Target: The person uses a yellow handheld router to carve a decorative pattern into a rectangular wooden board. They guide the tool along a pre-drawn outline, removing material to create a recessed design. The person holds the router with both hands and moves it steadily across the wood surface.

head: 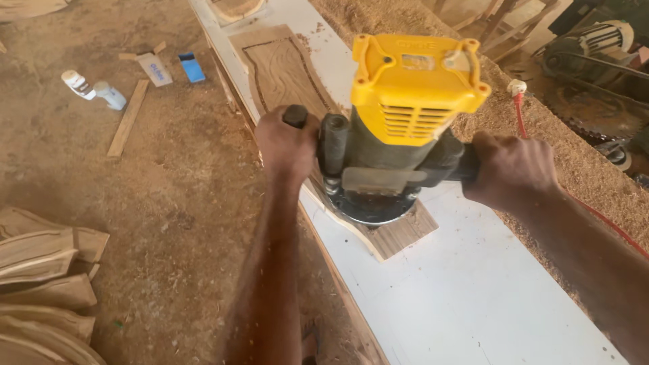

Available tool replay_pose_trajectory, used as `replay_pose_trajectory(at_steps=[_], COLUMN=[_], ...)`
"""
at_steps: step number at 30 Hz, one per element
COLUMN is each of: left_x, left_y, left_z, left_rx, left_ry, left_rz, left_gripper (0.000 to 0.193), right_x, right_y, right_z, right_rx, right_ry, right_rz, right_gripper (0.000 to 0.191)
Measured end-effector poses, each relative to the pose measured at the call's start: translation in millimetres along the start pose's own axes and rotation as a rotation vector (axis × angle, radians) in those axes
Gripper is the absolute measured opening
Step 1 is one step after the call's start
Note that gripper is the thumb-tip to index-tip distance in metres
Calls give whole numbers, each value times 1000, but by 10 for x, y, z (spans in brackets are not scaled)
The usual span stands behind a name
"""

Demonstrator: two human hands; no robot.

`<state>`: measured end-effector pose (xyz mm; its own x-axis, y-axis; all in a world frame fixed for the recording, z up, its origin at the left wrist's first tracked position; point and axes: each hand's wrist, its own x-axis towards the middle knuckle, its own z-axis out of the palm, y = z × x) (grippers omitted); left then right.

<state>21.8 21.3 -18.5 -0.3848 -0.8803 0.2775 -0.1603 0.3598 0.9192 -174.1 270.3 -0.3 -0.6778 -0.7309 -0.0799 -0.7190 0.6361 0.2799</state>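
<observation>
Both hands are seen wrapped around the side handles of a yellow-topped plunge router (399,128). At the far left of the view, a stack of curved, carved wooden pieces (44,284) is piled on the sawdust-covered floor (169,189). Further up, two small white bottles (94,89) are lying on the floor, and a thin wooden strip (128,118) is laid just beside them. A flat white packet (155,69) and a small blue block (193,67) are found near the strip's upper end.

Moving right, the left hand (287,145) is closed tight around the router's black left knob, with the fingers curled fully over it. The router is stood upright, its round base set on a brown wooden panel (284,71) whose outline has been traced by a routed groove. That panel is laid along a long white board (460,290), which runs diagonally through the middle of the view.

The right hand (510,169) is clenched around the right handle, so that the handle is mostly hidden. A red cable (519,115) is trailed past that wrist over a heap of sawdust (581,169). At the far right, dark machinery with a motor (595,47) is partly shown.
</observation>
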Motion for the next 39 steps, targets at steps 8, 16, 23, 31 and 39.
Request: replay_pose_trajectory(at_steps=[8, 16, 23, 31, 39], left_x=[-263, -478, -414, -298, 80], left_y=[59, 206, 258, 227, 0], left_z=[76, 225, 279, 233, 0], left_rx=[32, 26, 12, -31, 17], left_ry=[-59, -20, -67, -90, -24], left_rz=[-143, -51, 41, 56, 28], left_gripper=[18, 17, 19, 12, 20], right_x=[-163, -310, -409, -348, 35], right_y=[172, 396, 480, 299, -68], right_z=[87, 192, 323, 143, 29], right_rx=[47, -12, -14, 59, 9], right_ry=[-57, 34, 82, -48, -20], right_rz=[31, 44, 56, 144, 51], right_gripper=[13, 17, 15, 13, 14])
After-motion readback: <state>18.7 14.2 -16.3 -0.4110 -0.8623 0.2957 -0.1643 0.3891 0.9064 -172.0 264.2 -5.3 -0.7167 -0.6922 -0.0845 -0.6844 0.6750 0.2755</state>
